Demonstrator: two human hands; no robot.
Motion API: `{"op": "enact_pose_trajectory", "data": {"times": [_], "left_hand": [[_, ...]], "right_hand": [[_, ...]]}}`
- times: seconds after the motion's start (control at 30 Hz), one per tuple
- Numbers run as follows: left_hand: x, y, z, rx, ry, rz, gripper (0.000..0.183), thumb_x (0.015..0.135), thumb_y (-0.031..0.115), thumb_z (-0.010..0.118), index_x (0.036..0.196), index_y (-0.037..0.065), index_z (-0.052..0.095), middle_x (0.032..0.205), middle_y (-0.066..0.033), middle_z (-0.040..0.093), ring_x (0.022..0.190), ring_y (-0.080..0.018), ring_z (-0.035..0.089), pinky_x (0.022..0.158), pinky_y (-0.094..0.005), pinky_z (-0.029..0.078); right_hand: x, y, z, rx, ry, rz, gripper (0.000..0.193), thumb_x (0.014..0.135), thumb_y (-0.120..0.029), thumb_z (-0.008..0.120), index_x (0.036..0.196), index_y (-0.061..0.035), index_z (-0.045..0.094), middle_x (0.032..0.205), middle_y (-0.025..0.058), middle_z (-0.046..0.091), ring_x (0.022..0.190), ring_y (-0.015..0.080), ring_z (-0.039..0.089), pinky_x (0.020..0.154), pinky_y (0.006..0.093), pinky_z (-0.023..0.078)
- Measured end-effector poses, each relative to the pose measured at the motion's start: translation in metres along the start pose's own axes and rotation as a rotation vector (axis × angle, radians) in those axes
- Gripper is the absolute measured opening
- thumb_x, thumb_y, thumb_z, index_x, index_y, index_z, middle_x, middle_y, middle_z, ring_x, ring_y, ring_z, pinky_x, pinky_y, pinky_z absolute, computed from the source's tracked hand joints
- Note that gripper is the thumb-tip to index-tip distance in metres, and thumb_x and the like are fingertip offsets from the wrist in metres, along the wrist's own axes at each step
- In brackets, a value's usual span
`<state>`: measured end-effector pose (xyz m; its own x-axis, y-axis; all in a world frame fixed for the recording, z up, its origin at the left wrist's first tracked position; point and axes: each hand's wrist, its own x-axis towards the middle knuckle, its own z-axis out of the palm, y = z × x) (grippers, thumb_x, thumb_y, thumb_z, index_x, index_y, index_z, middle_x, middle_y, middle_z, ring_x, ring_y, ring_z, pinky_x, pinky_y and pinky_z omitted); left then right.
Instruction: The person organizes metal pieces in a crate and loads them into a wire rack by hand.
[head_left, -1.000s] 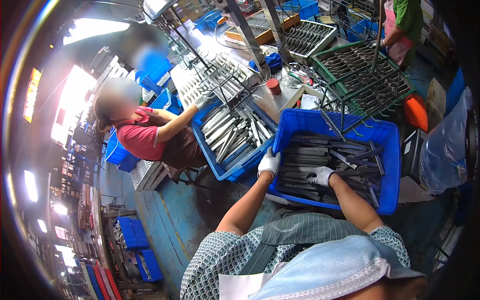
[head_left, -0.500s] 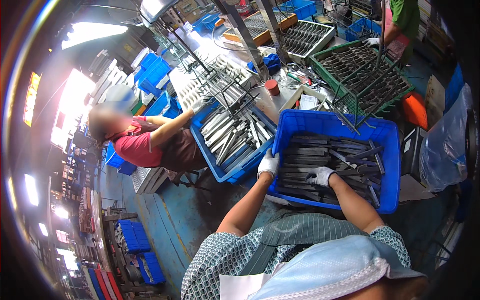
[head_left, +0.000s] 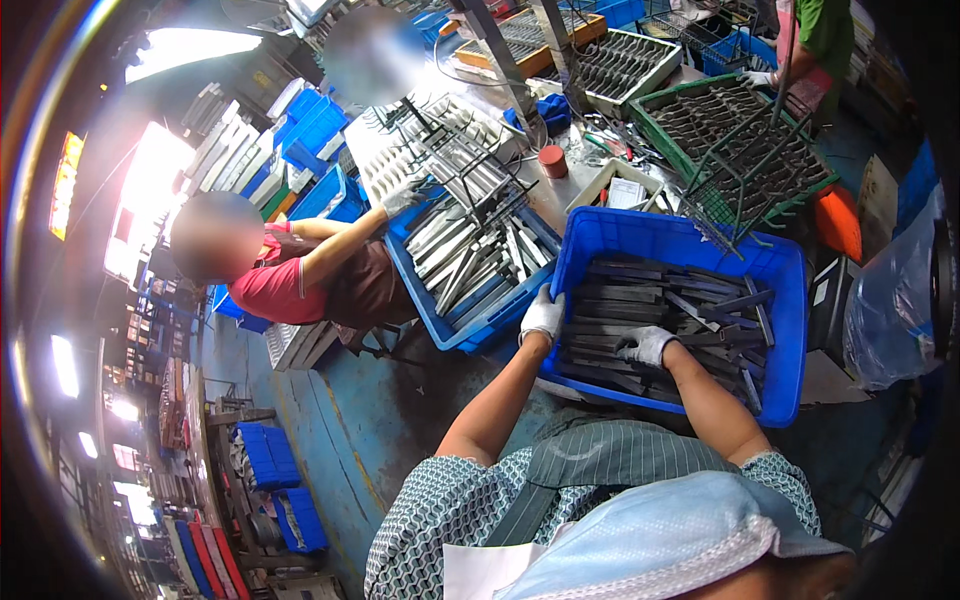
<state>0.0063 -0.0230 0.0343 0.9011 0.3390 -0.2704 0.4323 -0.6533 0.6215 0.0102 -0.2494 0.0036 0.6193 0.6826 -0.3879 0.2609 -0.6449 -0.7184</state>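
Observation:
A deep blue plastic bin stands in front of me, its bottom covered with dark flat metal bars. Most bars on its left lie side by side; those on the right are jumbled. My left hand, in a whitish glove, is closed over the bin's left rim. Inside the bin, my gloved right hand rests on the bars, fingers pointing left and somewhat apart. No bar is lifted in it; its fingertips are partly hidden against the dark metal.
Touching on the left is another blue bin of lighter metal bars. A seated co-worker's gloved hand reaches above it. Beyond are a wire rack, a red can and a green crate of dark parts. Another person stands far right.
The whole view has shifted slightly. My left hand keeps its hold on the rim, and my right hand stays low over the bars with little movement.

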Motion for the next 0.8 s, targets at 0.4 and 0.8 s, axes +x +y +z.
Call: {"op": "enact_pose_trajectory", "data": {"times": [0.4, 0.8], "left_hand": [[0.001, 0.004, -0.005, -0.002, -0.016, -0.030, 0.048, 0.082, 0.037, 0.044, 0.120, 0.009, 0.042, 0.104, -0.0215, 0.056, 0.097, -0.0349, 0.054, 0.082, -0.0413, 0.042], [-0.001, -0.001, 0.000, -0.064, 0.049, 0.026, 0.046, 0.082, 0.033, 0.047, 0.119, 0.006, 0.042, 0.099, -0.0226, 0.058, 0.093, -0.0354, 0.055, 0.080, -0.0387, 0.043]], "right_hand": [[0.007, 0.010, 0.005, 0.024, 0.072, -0.073, 0.024, 0.073, -0.020, 0.060, 0.092, -0.0051, 0.063, 0.082, 0.0120, 0.064, 0.072, 0.0185, 0.062, 0.068, 0.0296, 0.048], [-0.002, -0.004, 0.001, 0.136, 0.049, 0.002, 0.023, 0.074, -0.020, 0.060, 0.091, -0.0061, 0.063, 0.086, 0.0135, 0.063, 0.081, 0.0242, 0.062, 0.074, 0.0316, 0.047]]}}
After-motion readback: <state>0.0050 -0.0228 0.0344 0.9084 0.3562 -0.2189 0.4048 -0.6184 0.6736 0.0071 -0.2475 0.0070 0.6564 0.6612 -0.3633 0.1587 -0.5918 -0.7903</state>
